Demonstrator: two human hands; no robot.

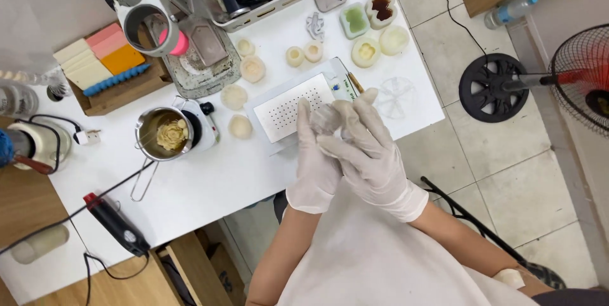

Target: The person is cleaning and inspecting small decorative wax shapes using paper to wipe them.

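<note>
Both gloved hands are up at the desk [209,179] edge: left hand [315,166] and right hand [371,157] are pressed together around a small translucent mould [327,117], fingers closed on it. Several pale cast pieces [252,69] already lie beyond the hands. I judge work midway: the pot of wax [166,133] left of the hands is still part full.
</note>
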